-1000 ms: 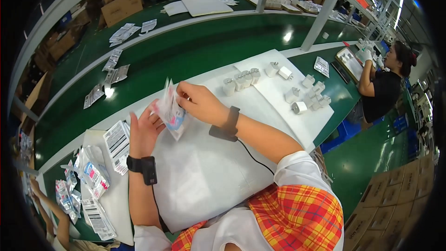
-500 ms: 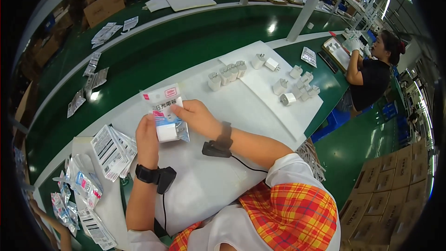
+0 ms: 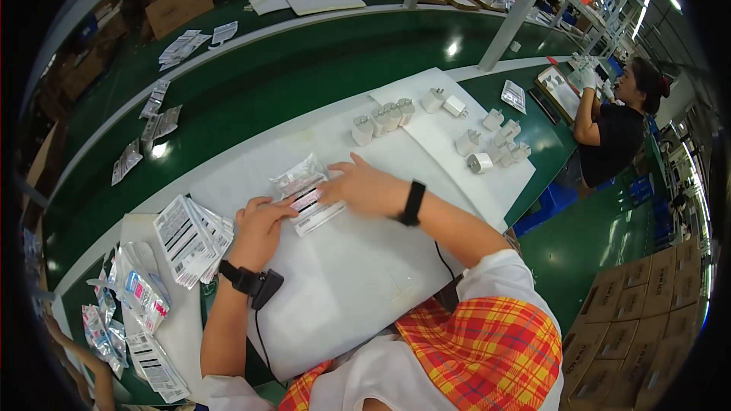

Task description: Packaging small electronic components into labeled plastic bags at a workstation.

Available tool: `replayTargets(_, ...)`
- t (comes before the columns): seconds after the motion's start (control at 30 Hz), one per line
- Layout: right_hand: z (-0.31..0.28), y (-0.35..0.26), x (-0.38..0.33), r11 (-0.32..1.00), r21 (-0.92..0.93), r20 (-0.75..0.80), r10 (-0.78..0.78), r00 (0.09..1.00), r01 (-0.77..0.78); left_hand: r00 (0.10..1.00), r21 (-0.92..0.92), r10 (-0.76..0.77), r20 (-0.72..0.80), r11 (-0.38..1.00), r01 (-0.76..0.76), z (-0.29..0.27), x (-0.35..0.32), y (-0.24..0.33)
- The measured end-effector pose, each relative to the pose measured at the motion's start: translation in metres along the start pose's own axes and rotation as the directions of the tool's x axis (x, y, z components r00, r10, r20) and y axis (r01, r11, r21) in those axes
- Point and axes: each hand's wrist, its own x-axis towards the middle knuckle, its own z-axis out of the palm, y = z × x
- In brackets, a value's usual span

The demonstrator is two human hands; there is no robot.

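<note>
Fingers (image 3: pixel 263 209) of our left hand (image 3: pixel 259 232) curl down onto the near end of a clear plastic packet (image 3: pixel 308 194) with a printed label, while our right hand (image 3: pixel 365 186) lies nearly flat, fingers stretched along the packet's far side and pressing it onto the white sheet (image 3: pixel 365 274) that covers the desk. Neither hand grips the packet; both only hold it down, about the middle of the sheet. We judge that we are smoothing or sealing the packet flat. The next move probably calls for sliding it toward the stack of finished labelled packets (image 3: pixel 190 236) near the sheet's left edge, keeping it flat so the label stays readable. White plug adapters (image 3: pixel 384 118) stand in a row toward the far edge, more scattered near the right corner (image 3: pixel 495 141). Another person (image 3: pixel 613 133) works at a station beyond the right end.
</note>
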Motion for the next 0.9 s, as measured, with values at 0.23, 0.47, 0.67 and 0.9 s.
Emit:
replayTargets(0.23, 0.011, -0.073, 0.02, 0.974, 0.049, 0.006, 0.221, 0.975, -0.221, 0.998, 0.032, -0.068, 0.019, 0.997, 0.067, 0.005, 0.007, 0.025)
replayTargets(0.47, 0.023, -0.066, 0.017, 0.971, 0.097, 0.018, 0.216, 0.976, -0.217, 0.999, -0.033, -0.054, -0.005, 0.998, 0.054, 0.008, 0.002, 0.017)
replayTargets(0.67, -0.004, -0.05, 0.004, 0.984, 0.175, 0.085, -0.032, 0.996, 0.017, 0.991, 0.002, -0.117, 0.066, 0.993, 0.117, 0.002, 0.008, 0.022)
replayTargets(0.9, -0.108, -0.028, -0.276, 0.592, 0.632, -0.543, 0.799, 0.259, -0.501, 0.999, -0.003, 0.041, 0.018, 0.999, -0.041, -0.005, -0.006, 0.022)
